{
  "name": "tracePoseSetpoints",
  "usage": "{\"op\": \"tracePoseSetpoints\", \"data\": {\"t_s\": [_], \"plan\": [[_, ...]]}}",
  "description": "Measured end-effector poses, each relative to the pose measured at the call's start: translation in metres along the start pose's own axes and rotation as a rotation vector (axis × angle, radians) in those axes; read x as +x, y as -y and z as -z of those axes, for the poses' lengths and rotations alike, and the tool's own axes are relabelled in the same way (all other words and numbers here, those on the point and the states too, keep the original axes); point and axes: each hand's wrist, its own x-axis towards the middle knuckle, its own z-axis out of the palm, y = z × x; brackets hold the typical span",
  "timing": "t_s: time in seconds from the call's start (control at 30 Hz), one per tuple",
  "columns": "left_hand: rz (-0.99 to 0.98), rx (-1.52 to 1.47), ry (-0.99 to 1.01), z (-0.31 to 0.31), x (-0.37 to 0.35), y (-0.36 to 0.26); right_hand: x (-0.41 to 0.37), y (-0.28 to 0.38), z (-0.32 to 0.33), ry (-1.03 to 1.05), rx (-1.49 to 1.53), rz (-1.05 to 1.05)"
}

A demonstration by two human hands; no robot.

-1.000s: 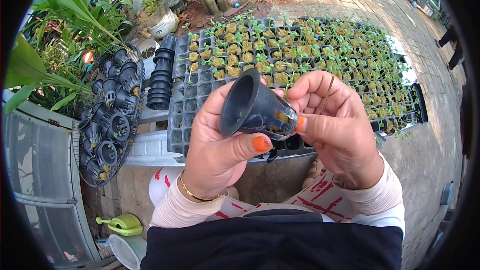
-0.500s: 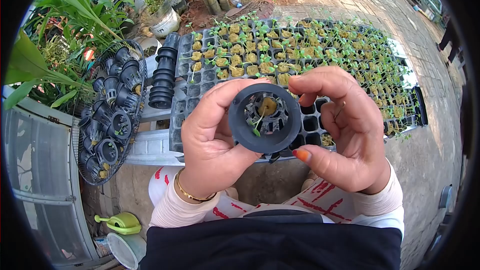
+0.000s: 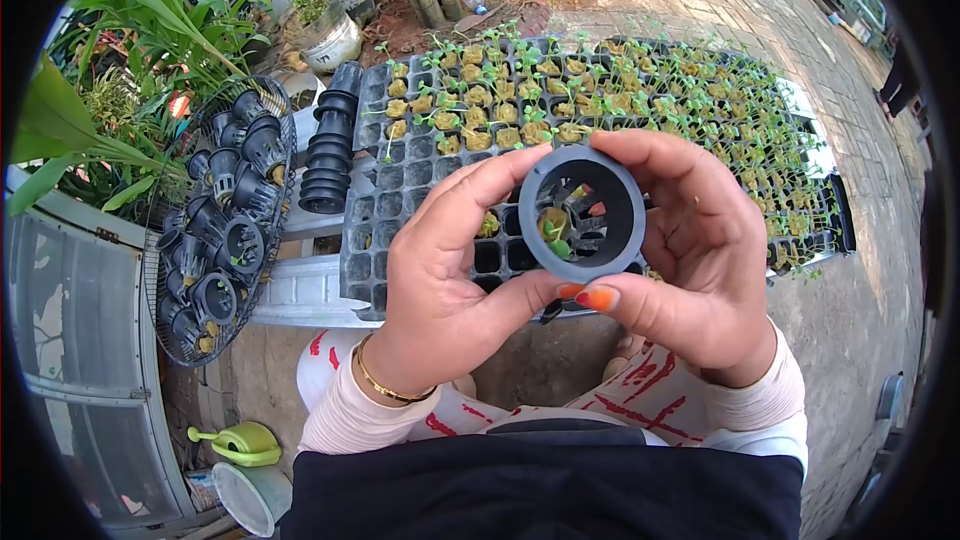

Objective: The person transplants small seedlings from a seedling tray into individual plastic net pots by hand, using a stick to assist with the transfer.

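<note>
A dark net pot [image 3: 625, 235] is held up in front of me, its round mouth facing the camera. Inside it sits a seedling plug [image 3: 552, 224] with a small green leaf; slots show in the pot's lower wall. My left hand [image 3: 450, 250] is closed on the pot's left side, fingertips at the upper rim and thumb below. From the right, my right hand [image 3: 705, 260] grips the same rim, its painted thumb beside the left thumb. Behind the hands lies a black seedling tray [image 3: 385, 205], with seedlings in brownish plugs and some bare cells near the left and front.
A wire basket [image 3: 290, 130] of potted seedlings stands at left. Beside the tray lies a stack of net pots [image 3: 328, 155]. A green watering can [image 3: 245, 443] and a pale bucket [image 3: 250, 500] are at lower left. A person [image 3: 903, 75] stands at far right.
The net pot has moved right and tilted. My right fingers and thumb have come in onto its rim, where before they were mostly apart from it.
</note>
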Motion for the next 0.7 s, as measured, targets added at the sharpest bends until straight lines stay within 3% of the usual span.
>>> {"op": "tracePoseSetpoints", "data": {"t_s": [0.03,0.2,0.27,0.47,0.7], "plan": [[0.034,-0.088,0.032,0.000,0.001,0.000,0.000,-0.001,-0.004,-0.108,0.318,-0.141],[0.192,-0.334,0.176,0.011,0.002,-0.001,0.006,0.009,0.006,-0.150,0.402,-0.353],[0.358,-0.532,0.181,0.015,0.003,-0.008,0.006,0.007,0.010,-0.147,0.431,-0.402],[0.403,-0.514,0.144,0.017,0.000,-0.008,0.005,0.001,0.012,-0.174,0.650,-0.473],[0.409,-0.496,0.170,0.010,-0.001,-0.008,0.004,-0.006,0.012,-0.151,0.647,-0.489]]}}
